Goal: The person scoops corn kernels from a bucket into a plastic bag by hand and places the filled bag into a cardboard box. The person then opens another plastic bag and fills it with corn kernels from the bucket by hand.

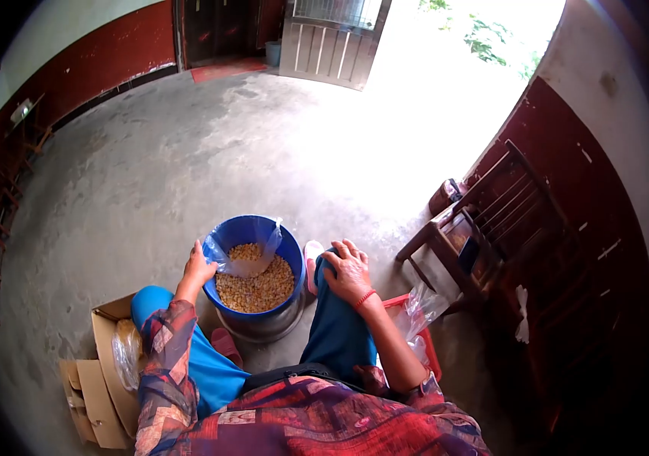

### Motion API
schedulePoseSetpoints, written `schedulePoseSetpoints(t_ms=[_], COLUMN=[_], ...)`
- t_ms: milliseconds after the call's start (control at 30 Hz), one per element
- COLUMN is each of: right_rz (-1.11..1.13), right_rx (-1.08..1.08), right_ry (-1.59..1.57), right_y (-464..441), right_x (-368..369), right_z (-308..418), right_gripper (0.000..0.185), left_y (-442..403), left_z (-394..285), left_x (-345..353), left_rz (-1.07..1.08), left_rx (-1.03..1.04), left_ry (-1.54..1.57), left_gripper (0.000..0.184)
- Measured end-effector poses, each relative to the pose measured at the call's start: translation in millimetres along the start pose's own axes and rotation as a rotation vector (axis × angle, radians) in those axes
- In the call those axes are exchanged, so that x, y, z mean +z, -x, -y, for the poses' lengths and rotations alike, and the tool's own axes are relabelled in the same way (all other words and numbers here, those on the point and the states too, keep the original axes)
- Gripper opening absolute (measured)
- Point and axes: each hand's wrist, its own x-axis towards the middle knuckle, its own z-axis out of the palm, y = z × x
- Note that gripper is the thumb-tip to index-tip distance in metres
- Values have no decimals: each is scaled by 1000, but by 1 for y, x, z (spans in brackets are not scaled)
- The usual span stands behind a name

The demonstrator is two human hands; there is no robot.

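Between my knees stands a blue bucket (296,253) holding a heap of yellowish kernels or grains (254,292). A clear plastic bag (222,254) lies inside its upper part, and some grains show through or within the bag. My left hand (199,267) is at the bucket's left rim, its fingers closed on the bag's edge. My right hand (350,272), with a red cord at the wrist, lies on my right knee, fingers stretched out and holding nothing.
A cardboard box (104,342) with a plastic-wrapped bundle (126,353) sits by my left leg. Right of me are a red crate (432,351) with clear plastic bags (419,311) and a wooden chair (484,220) carrying a phone-like dark object (469,255). A metal door (332,45) stands ajar ahead.
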Motion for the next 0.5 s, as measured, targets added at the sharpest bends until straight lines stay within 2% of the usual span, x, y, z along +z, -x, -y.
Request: schedulePoseSetpoints(t_ms=[33, 167, 333, 500], right_rz=[-6, -13, -39, -12], right_rx=[-4, -1, -4, -22], right_ry=[-8, -25, -46, -53], right_y=[1, 1, 5, 16], right_x=[1, 3, 5, 3], right_z=[-2, -3, -4, 1], right_gripper=[31, 29, 29, 29], left_y=[1, 3, 16, 33], left_z=[-1, 2, 0, 11], left_x=[-1, 5, 10, 19], left_rz=[36, 11, -95, -203], left_rx=[-82, -134, -122, -49], left_ry=[57, 116, 55, 229], left_gripper=[88, 87, 84, 77])
